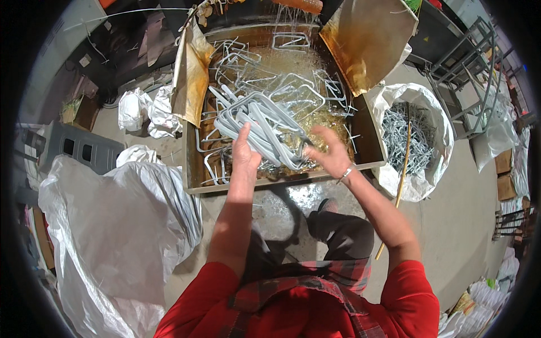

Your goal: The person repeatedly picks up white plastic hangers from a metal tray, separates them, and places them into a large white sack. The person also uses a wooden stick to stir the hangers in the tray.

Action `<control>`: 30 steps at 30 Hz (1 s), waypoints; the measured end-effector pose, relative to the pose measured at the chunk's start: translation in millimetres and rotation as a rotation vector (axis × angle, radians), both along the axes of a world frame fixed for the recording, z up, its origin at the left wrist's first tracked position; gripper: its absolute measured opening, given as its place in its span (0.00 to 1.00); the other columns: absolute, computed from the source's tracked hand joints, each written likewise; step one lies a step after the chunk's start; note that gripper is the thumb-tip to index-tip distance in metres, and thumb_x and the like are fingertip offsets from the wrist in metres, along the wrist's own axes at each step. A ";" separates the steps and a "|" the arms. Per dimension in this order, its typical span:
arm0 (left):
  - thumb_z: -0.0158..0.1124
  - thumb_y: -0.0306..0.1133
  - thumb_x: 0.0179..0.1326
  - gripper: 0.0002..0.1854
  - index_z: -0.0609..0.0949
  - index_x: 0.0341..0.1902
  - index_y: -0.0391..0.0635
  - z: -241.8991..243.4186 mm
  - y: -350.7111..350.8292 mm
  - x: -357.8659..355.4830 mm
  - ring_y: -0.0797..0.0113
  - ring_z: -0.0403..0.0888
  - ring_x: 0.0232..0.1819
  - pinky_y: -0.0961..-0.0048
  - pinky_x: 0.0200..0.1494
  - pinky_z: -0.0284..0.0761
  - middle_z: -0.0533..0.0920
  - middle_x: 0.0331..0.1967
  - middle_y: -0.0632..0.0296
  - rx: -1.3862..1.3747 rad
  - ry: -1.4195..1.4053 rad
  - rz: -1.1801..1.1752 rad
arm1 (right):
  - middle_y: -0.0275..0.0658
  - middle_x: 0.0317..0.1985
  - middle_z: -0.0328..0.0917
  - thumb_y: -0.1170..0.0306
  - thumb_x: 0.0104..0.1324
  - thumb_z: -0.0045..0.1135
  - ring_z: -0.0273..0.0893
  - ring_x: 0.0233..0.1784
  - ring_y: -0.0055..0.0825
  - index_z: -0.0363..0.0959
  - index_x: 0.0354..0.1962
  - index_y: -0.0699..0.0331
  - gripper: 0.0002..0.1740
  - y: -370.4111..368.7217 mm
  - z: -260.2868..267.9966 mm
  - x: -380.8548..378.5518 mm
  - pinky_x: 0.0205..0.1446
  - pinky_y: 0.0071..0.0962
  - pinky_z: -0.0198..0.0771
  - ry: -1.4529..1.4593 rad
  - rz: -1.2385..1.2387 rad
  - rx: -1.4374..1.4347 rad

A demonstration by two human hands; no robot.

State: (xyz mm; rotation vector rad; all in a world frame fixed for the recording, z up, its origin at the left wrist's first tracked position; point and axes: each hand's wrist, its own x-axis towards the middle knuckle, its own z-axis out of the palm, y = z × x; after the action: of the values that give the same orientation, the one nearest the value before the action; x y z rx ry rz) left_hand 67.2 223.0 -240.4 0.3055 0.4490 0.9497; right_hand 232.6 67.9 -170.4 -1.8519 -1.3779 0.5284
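Observation:
A bundle of grey, rounded rectangular frames (264, 126), seemingly moulded plastic, is held over a metal trough (277, 182). My left hand (245, 154) grips the bundle's near left side, thumb on top and its other fingers hidden beneath. At the bundle's right end, my right hand (331, 150) is slightly blurred with thumb and fingers spread; whether a fingertip touches the frames is unclear. Shallow, rippling water (334, 126) covers part of the trough floor. More loose frames (308, 99) and thin branching pieces (236, 55) lie in it.
Water falls from an orange pipe (302, 5) at the back. Stained sheets (192, 72) flank the trough. A white sack (441, 169) of grey scraps, with a thin stick (405, 160) leaning across it, stands right. A large white plastic bag (114, 219) stands left. A metal rack (469, 80) is farther right.

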 end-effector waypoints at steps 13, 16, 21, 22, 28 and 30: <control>0.49 0.55 0.60 0.30 0.68 0.55 0.42 43.8 -22.4 -3.7 0.61 0.78 0.37 0.62 0.40 0.77 0.78 0.36 0.54 0.020 0.300 -0.320 | 0.38 0.13 0.66 0.77 0.54 0.50 0.65 0.10 0.24 0.65 0.20 0.68 0.06 -6.7 -40.6 17.9 0.11 0.25 0.63 0.975 -0.722 0.116; 0.58 0.38 0.57 0.14 0.72 0.41 0.42 30.2 1.0 4.4 0.62 0.78 0.31 0.68 0.33 0.77 0.77 0.31 0.53 -0.288 0.126 -0.137 | 0.43 0.13 0.70 0.75 0.50 0.52 0.67 0.11 0.31 0.67 0.16 0.74 0.10 -28.4 -71.8 82.5 0.14 0.31 0.61 0.309 -0.797 0.078; 0.54 0.40 0.62 0.15 0.74 0.44 0.41 11.4 81.0 -75.7 0.72 0.67 0.20 0.69 0.35 0.72 0.69 0.17 0.68 0.183 0.200 0.285 | 0.55 0.22 0.74 0.70 0.49 0.56 0.74 0.27 0.49 0.70 0.25 0.73 0.12 -139.4 -27.0 209.1 0.31 0.40 0.67 -0.307 -1.291 0.011; 0.54 0.39 0.63 0.16 0.73 0.46 0.38 23.0 74.6 -61.9 0.72 0.69 0.20 0.70 0.34 0.74 0.69 0.16 0.68 0.275 0.335 0.188 | 0.56 0.24 0.73 0.69 0.49 0.57 0.73 0.28 0.52 0.68 0.29 0.71 0.13 -143.1 -14.5 212.7 0.31 0.42 0.66 -0.480 -1.169 0.074; 0.56 0.28 0.53 0.19 0.75 0.48 0.31 102.2 -13.5 61.1 0.72 0.77 0.29 0.74 0.38 0.75 0.81 0.36 0.54 1.044 0.885 -0.388 | 0.52 0.33 0.70 0.75 0.52 0.51 0.71 0.35 0.51 0.61 0.39 0.64 0.15 -109.7 73.5 120.9 0.36 0.44 0.67 -0.590 -0.379 -0.163; 0.54 0.29 0.51 0.21 0.74 0.50 0.31 113.2 -37.6 78.3 0.68 0.77 0.35 0.71 0.42 0.73 0.80 0.41 0.53 1.271 0.874 -0.587 | 0.49 0.32 0.69 0.77 0.52 0.50 0.71 0.35 0.47 0.60 0.40 0.64 0.16 -99.4 82.3 92.5 0.35 0.42 0.68 -0.590 -0.191 -0.086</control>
State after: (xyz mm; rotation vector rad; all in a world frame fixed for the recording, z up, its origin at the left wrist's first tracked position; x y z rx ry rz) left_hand 145.5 185.4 -127.2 1.9396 0.4378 0.3514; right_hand 325.1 -31.6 -88.1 -2.2906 -1.5323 -0.0732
